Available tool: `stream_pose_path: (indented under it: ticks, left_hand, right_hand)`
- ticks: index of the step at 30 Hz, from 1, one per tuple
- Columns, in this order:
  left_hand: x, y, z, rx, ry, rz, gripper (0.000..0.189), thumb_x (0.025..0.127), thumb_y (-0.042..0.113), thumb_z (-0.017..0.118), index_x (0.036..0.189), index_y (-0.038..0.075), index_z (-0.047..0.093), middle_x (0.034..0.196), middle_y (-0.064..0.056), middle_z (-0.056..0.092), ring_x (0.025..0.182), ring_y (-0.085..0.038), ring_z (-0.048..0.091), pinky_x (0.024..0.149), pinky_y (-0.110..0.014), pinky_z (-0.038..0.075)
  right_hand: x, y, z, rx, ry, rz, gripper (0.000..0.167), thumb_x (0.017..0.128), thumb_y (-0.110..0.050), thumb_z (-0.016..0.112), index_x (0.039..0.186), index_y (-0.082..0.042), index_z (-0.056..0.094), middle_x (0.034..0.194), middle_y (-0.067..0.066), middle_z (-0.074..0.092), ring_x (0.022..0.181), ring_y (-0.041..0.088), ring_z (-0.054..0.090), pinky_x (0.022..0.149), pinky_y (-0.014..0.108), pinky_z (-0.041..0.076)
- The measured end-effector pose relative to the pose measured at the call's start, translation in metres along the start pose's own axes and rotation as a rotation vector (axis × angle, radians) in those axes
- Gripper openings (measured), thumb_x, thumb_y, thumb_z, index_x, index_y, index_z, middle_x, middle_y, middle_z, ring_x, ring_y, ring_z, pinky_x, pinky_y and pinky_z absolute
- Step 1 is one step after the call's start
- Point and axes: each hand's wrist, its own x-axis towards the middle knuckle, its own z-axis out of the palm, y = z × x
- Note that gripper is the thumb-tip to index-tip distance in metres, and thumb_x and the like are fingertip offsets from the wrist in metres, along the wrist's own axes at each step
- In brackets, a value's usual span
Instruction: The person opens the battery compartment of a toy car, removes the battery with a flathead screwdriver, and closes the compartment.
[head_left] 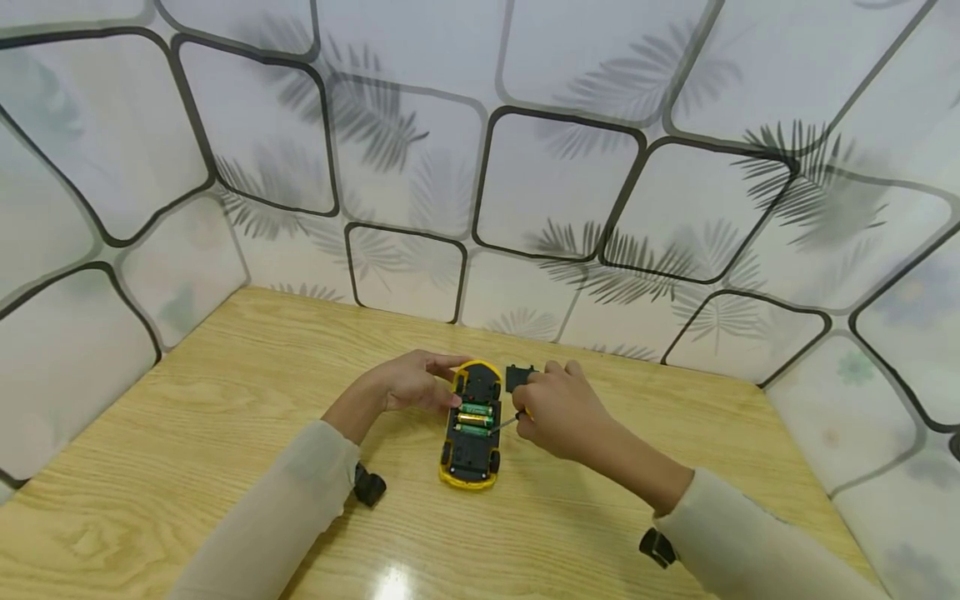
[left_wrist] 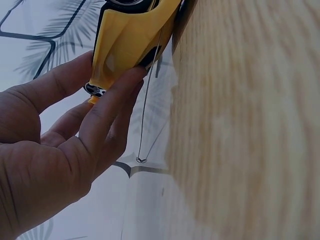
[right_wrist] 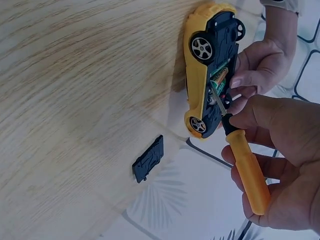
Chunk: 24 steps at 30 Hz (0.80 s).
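A yellow toy car [head_left: 471,457] lies wheels up on the table, its black underside facing me. Green and gold batteries [head_left: 475,420] sit in its uncovered compartment. Along the car's left side, my left hand [head_left: 412,385] holds the body between thumb and fingers. My right hand [head_left: 564,414] grips a screwdriver [right_wrist: 248,172] by its orange-yellow handle. The metal shaft slants into the compartment, with the tip at the battery closest to me. In the left wrist view, the car's yellow side [left_wrist: 127,42] shows between the fingers.
A small black battery cover [right_wrist: 149,159] lies on the wooden table [head_left: 247,392] beyond my right hand. A patterned wall covering [head_left: 408,271] rises at the table's back and sides. By the left wrist view's car hangs a thin looped wire [left_wrist: 142,135].
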Motion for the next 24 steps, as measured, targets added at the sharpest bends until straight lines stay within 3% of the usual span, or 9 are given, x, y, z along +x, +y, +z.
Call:
stream_pose_path:
  ticks: [5, 9, 17, 24]
  left_hand:
    - [0.000, 0.000, 0.001, -0.017, -0.008, 0.003, 0.076, 0.092, -0.010, 0.068, 0.159, 0.017, 0.042, 0.152, -0.024, 0.042, 0.102, -0.027, 0.070, 0.088, -0.040, 0.060]
    - [-0.001, 0.001, 0.000, -0.012, -0.010, 0.006, 0.077, 0.092, -0.010, 0.068, 0.159, 0.016, 0.041, 0.149, -0.023, 0.045, 0.102, -0.028, 0.070, 0.088, -0.040, 0.060]
    - [-0.002, 0.004, 0.000, -0.014, 0.006, -0.019, 0.078, 0.090, -0.007, 0.073, 0.158, 0.018, 0.044, 0.154, -0.024, 0.039, 0.105, -0.029, 0.069, 0.091, -0.040, 0.059]
    - [-0.001, 0.004, 0.001, -0.020, -0.017, -0.017, 0.080, 0.091, -0.006, 0.073, 0.160, 0.017, 0.040, 0.154, -0.024, 0.039, 0.103, -0.029, 0.070, 0.091, -0.041, 0.059]
  right_hand:
    - [0.003, -0.003, -0.002, -0.024, -0.001, -0.001, 0.030, 0.079, -0.006, 0.067, 0.061, -0.026, 0.053, 0.063, -0.007, 0.042, 0.062, 0.019, 0.033, 0.067, 0.036, 0.018]
    - [0.008, -0.009, -0.005, -0.068, -0.022, -0.002, 0.027, 0.082, -0.005, 0.067, 0.064, -0.024, 0.059, 0.066, -0.007, 0.047, 0.065, 0.020, 0.036, 0.068, 0.037, 0.022]
    - [0.020, -0.025, -0.014, -0.194, -0.108, 0.004, 0.021, 0.086, -0.019, 0.081, 0.069, -0.023, 0.068, 0.079, -0.002, 0.066, 0.075, 0.024, 0.049, 0.074, 0.040, 0.036]
    - [0.020, -0.026, -0.015, -0.165, -0.140, 0.045, 0.023, 0.086, -0.019, 0.081, 0.068, -0.023, 0.068, 0.078, -0.003, 0.065, 0.073, 0.022, 0.047, 0.075, 0.040, 0.034]
